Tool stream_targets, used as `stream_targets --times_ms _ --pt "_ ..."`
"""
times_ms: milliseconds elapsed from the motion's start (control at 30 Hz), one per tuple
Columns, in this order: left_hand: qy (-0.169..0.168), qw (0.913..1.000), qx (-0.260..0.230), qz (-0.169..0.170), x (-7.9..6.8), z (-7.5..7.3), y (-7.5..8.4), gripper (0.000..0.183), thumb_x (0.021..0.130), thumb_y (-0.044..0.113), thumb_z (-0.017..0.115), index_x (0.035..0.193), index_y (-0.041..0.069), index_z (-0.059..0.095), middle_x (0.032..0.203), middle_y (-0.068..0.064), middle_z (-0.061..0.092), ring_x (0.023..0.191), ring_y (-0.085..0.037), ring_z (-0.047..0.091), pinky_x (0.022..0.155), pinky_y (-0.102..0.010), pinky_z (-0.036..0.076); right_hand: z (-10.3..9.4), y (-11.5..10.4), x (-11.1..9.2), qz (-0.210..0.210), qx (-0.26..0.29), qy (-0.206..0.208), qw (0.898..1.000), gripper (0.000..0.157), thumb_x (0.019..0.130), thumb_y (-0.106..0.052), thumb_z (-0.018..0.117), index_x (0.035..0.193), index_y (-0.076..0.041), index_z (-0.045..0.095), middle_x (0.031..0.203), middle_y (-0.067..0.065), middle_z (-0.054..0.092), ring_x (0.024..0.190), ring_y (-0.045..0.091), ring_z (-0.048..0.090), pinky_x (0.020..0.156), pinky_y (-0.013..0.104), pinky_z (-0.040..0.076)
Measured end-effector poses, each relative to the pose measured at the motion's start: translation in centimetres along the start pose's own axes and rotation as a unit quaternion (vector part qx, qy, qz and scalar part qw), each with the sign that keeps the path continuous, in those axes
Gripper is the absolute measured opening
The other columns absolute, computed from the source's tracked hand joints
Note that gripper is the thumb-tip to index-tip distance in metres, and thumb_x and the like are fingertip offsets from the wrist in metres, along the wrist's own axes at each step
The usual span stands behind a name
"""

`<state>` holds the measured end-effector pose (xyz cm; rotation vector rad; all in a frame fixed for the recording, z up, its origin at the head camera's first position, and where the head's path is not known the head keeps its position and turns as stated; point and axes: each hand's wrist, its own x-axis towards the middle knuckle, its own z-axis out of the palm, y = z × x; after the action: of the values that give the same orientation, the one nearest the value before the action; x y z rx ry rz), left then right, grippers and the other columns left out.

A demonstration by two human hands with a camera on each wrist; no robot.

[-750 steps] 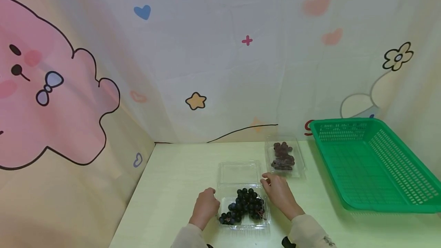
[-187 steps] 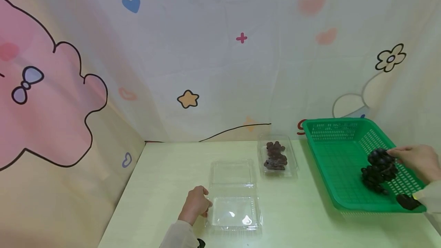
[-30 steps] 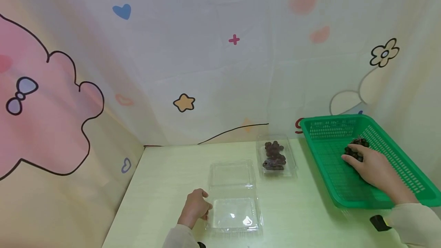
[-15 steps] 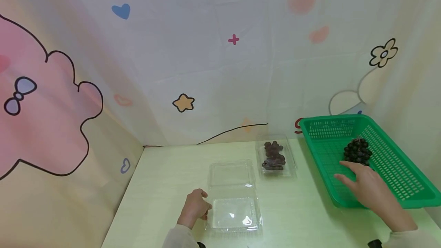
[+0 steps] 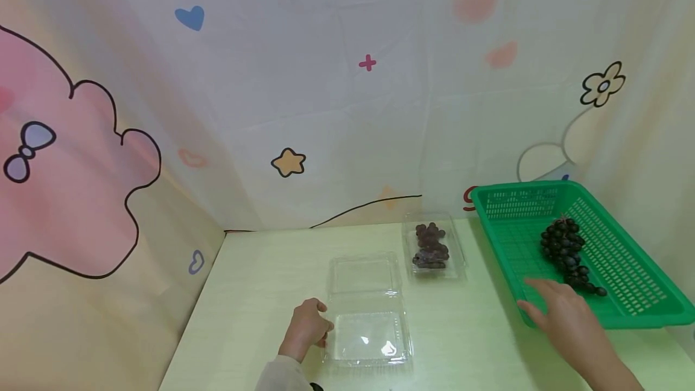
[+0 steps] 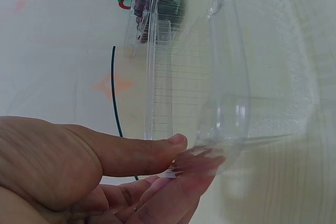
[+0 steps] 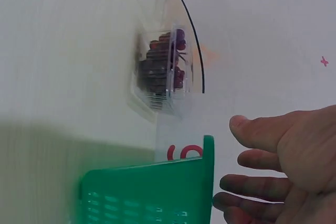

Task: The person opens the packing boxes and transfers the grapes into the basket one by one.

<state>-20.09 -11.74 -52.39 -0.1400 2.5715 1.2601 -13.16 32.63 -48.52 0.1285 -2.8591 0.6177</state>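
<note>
My left hand (image 5: pixel 306 327) pinches the left edge of a clear plastic clamshell box (image 5: pixel 369 336) that lies with its lid (image 5: pixel 365 274) folded back. In the left wrist view the thumb (image 6: pixel 142 156) presses on the rim, with the other fingers underneath. My right hand (image 5: pixel 567 321) hangs over the near left rim of a green basket (image 5: pixel 502 258), holding nothing, thumb and fingers spread apart. A bunch of dark grapes (image 5: pixel 564 246) lies inside the basket, stem end toward the back. The right wrist view shows the same hand (image 7: pixel 278 166) beside the basket wall.
Behind the open box stands a closed clear box (image 5: pixel 458 252) with reddish grapes (image 5: pixel 431 246) in it. A printed curtain (image 5: pixel 347 107) borders the pale table (image 5: pixel 260 276) at the back and left.
Earlier the dark grapes lay in the open box; the right hand carried them into the basket. Within the last second it let go and drew back toward me. The left hand stayed at the box.
</note>
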Motion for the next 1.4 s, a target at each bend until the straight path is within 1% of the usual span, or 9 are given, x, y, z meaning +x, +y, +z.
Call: stream_targets --times_ms 200,333,633,800,1000,1200,1267,1333,1400 --pt "-0.005 1.0 -0.006 0.005 -0.1 -0.1 -0.1 0.037 0.087 -0.012 0.073 0.119 -0.016 0.056 0.067 -0.013 0.06 0.05 -0.015 0.058 0.051 -0.028 0.057 1.1 -0.2 -0.8 -0.037 -0.042 0.058 0.997 0.041 0.082 -0.015 0.087 0.112 0.008 0.071 0.103 0.031 0.069 0.09 0.052 0.065 0.07 0.064 0.054" --pt "-0.004 1.0 -0.007 0.006 -0.2 -0.1 -0.1 0.037 0.086 -0.011 0.073 0.119 -0.016 0.056 0.068 -0.013 0.061 0.05 -0.014 0.058 0.051 -0.028 0.058 1.7 -0.1 -1.1 -0.051 -0.067 0.082 0.993 0.039 0.077 -0.015 0.09 0.106 0.006 0.074 0.096 0.026 0.071 0.084 0.048 0.066 0.064 0.062 0.053" --pt "0.001 0.9999 -0.002 0.01 -0.2 -0.1 -0.2 0.036 0.087 -0.011 0.072 0.119 -0.016 0.056 0.065 -0.012 0.06 0.048 -0.014 0.058 0.051 -0.028 0.057 2.6 0.0 -1.8 -0.038 -0.095 0.083 0.991 0.033 0.078 -0.017 0.088 0.103 0.001 0.076 0.094 0.021 0.072 0.083 0.044 0.066 0.063 0.062 0.05" --pt "0.001 0.9999 -0.004 0.015 -0.3 -0.1 -0.3 0.037 0.088 -0.009 0.071 0.12 -0.017 0.056 0.069 -0.015 0.062 0.049 -0.014 0.059 0.052 -0.028 0.058 3.2 0.0 -2.1 -0.044 -0.097 0.102 0.989 0.033 0.075 -0.015 0.089 0.102 0.0 0.077 0.089 0.018 0.073 0.077 0.04 0.066 0.06 0.058 0.049" --pt "0.019 0.9996 -0.015 0.017 -0.2 0.0 -0.4 0.035 0.089 -0.008 0.07 0.12 -0.016 0.056 0.073 -0.016 0.064 0.05 -0.014 0.059 0.052 -0.029 0.058 3.5 0.2 -2.3 -0.042 -0.106 0.111 0.987 0.033 0.074 -0.012 0.089 0.103 0.0 0.077 0.084 0.016 0.072 0.072 0.036 0.066 0.059 0.055 0.047" --pt "0.043 0.999 -0.008 0.013 0.1 -0.2 -0.6 0.036 0.09 -0.005 0.07 0.122 -0.016 0.057 0.071 -0.014 0.065 0.049 -0.015 0.06 0.053 -0.029 0.057 3.7 0.2 -2.5 -0.041 -0.11 0.122 0.986 0.031 0.075 -0.011 0.088 0.102 -0.001 0.078 0.082 0.014 0.072 0.071 0.035 0.066 0.059 0.054 0.046" --pt "0.049 0.9987 -0.006 0.009 0.2 -0.4 -0.6 0.036 0.09 -0.005 0.07 0.122 -0.016 0.058 0.069 -0.013 0.065 0.049 -0.015 0.06 0.054 -0.029 0.056 3.9 0.1 -2.7 -0.045 -0.106 0.133 0.984 0.027 0.086 -0.022 0.083 0.103 -0.001 0.078 0.082 0.014 0.072 0.072 0.035 0.066 0.061 0.054 0.045" --pt "0.056 0.9984 -0.001 0.01 0.4 -0.7 -0.6 0.036 0.09 -0.004 0.07 0.122 -0.016 0.059 0.07 -0.013 0.067 0.048 -0.014 0.059 0.053 -0.029 0.055 4.1 0.1 -2.9 -0.047 -0.101 0.144 0.983 0.046 0.101 -0.046 0.064 0.104 -0.002 0.078 0.082 0.013 0.071 0.072 0.035 0.065 0.063 0.055 0.045" --pt "0.063 0.998 0.004 0.01 0.6 -1.0 -0.7 0.036 0.09 -0.004 0.069 0.122 -0.016 0.06 0.072 -0.013 0.068 0.048 -0.013 0.059 0.052 -0.028 0.053 4.3 0.0 -3.0 -0.049 -0.096 0.153 0.982 0.067 0.106 -0.057 0.04 0.105 -0.002 0.078 0.081 0.012 0.071 0.072 0.034 0.065 0.064 0.056 0.045"
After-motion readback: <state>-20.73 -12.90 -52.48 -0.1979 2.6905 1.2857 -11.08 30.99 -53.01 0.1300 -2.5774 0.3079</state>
